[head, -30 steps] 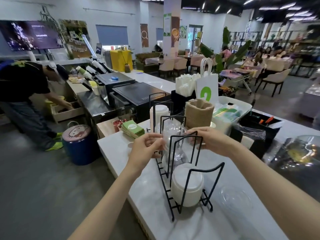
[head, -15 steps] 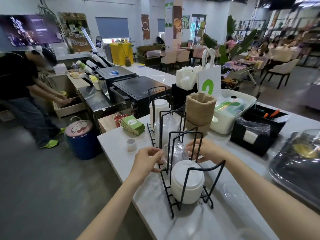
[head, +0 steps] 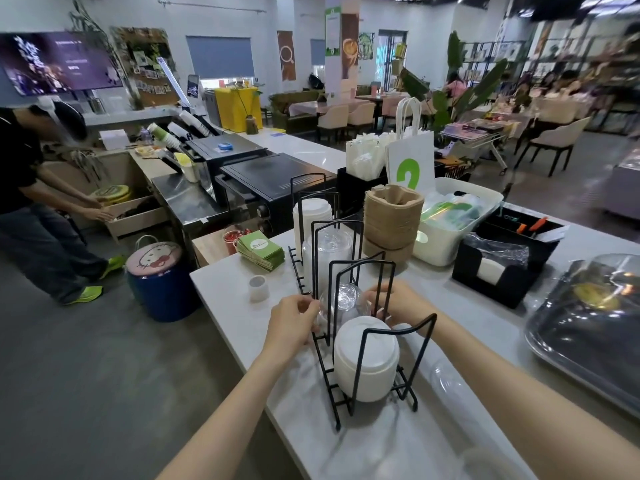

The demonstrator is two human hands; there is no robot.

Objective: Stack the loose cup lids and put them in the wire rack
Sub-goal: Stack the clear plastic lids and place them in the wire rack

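Cafe counter (head: 242, 308), pale stone top; black wire rack (head: 360, 341) sits on it; both hands clamped on a stack of clear dome lids (head: 341, 303), left hand (head: 289, 325) on one side, right hand (head: 394, 304) on the other; stack sits low in a middle slot; white lids (head: 365, 358) fill the nearest slot; one loose clear lid (head: 450, 379) lies right of rack.
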